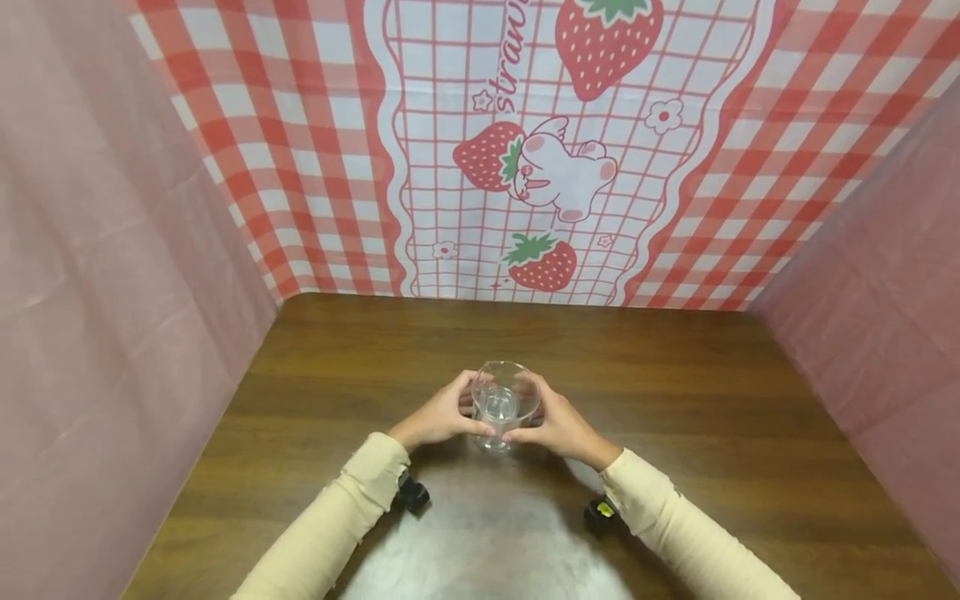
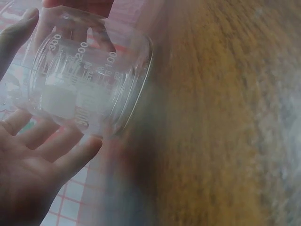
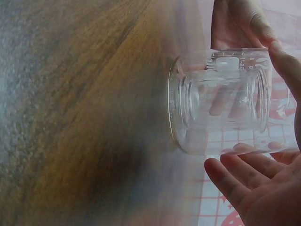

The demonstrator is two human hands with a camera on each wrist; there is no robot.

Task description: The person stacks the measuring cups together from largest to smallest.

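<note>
A clear glass beaker [image 1: 507, 429] stands upright between my two hands, with smaller clear glassware [image 3: 225, 101] nested inside it. White graduation marks show through the glass in the left wrist view. My left hand [image 1: 442, 414] grips the beaker's left side, thumb toward me and fingers round the far side. On the right side my right hand [image 1: 561, 423] grips it in the same way, and the two thumbs come close together at the front. Whether the base touches the table cannot be told. How many pieces are nested is hard to make out.
The brown wooden table [image 1: 337, 350] extends around the hands. A red-and-white strawberry-print cloth [image 1: 525, 208] hangs behind it, and pink curtains [image 1: 112, 292] hang at both sides. Small black devices [image 1: 412, 493] are on my wrists.
</note>
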